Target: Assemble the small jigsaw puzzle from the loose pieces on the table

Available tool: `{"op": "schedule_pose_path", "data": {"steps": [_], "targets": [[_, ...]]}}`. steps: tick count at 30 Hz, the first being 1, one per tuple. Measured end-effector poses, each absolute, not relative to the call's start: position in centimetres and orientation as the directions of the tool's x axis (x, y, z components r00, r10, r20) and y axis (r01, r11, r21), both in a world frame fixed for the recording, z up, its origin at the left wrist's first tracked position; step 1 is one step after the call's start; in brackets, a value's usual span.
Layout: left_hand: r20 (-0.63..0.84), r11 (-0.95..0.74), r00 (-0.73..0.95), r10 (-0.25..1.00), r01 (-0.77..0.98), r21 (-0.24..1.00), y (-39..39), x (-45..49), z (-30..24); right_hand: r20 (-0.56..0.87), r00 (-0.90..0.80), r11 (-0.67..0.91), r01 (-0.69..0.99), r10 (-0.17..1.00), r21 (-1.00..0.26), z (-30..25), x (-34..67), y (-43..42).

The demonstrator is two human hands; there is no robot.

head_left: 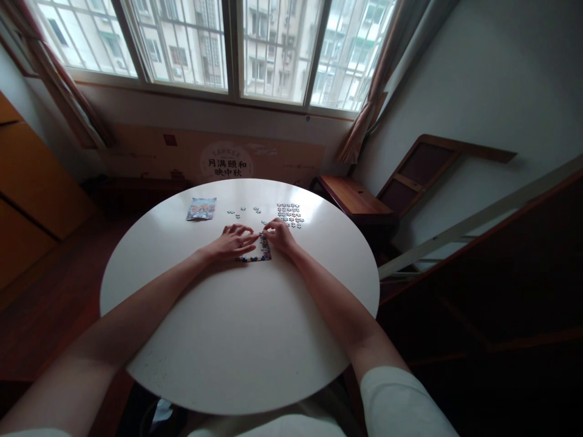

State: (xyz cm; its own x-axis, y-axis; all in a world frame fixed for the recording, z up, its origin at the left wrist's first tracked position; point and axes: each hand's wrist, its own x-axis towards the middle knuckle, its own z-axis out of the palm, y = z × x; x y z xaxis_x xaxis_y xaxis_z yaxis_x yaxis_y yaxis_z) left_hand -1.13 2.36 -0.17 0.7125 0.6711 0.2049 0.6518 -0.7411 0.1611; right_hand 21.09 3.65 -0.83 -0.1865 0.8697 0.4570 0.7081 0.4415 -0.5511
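Observation:
Joined jigsaw pieces form an L-shaped strip of a jigsaw puzzle (265, 250) on the white round table (218, 340). Over its left part lies my left hand (234, 241), fingers spread and slightly bent, hiding some of it. At the top of the strip's right side is my right hand (279, 234), thumb and fingertips pinched together. What sits in that pinch is too small and covered to make out. Several loose jigsaw pieces (237, 216) are scattered beyond my hands. To the right, more jigsaw pieces (290, 213) lie in rows.
A colourful picture packet (201, 209) rests at the table's far left. Behind the table are a printed cardboard panel (282, 152) and barred windows. A wooden stool or bench (353, 195) stands at the far right, near a leaning wooden frame (421, 170).

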Motion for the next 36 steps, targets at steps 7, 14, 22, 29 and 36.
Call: {"op": "schedule_pose_path", "data": {"steps": [7,14,22,29,36], "targets": [[0.199,-0.734,0.707,0.679,0.654,0.18,2.11,-0.99,0.23,0.439,-0.181,0.418,0.734,0.88,-0.535,-0.66,21.07,3.45],[0.188,-0.732,0.708,0.681,0.66,0.169,2.12,-0.99,0.19,0.418,-0.188,0.404,0.754,0.889,-0.518,-0.5,21.07,3.37],[0.187,-0.73,0.706,0.683,0.659,0.18,1.84,-0.89,0.52,0.424,-0.186,0.4,0.769,0.886,-0.498,-0.4,20.94,3.21],[0.172,-0.725,0.704,0.689,0.668,0.168,1.98,-0.86,0.4,0.428,-0.187,0.395,0.789,0.884,-0.472,-0.64,20.95,3.39],[0.176,-0.73,0.709,0.683,0.663,0.164,1.97,-0.9,0.4,0.424,-0.188,0.395,0.783,0.886,-0.48,-0.73,20.96,3.42]]}}
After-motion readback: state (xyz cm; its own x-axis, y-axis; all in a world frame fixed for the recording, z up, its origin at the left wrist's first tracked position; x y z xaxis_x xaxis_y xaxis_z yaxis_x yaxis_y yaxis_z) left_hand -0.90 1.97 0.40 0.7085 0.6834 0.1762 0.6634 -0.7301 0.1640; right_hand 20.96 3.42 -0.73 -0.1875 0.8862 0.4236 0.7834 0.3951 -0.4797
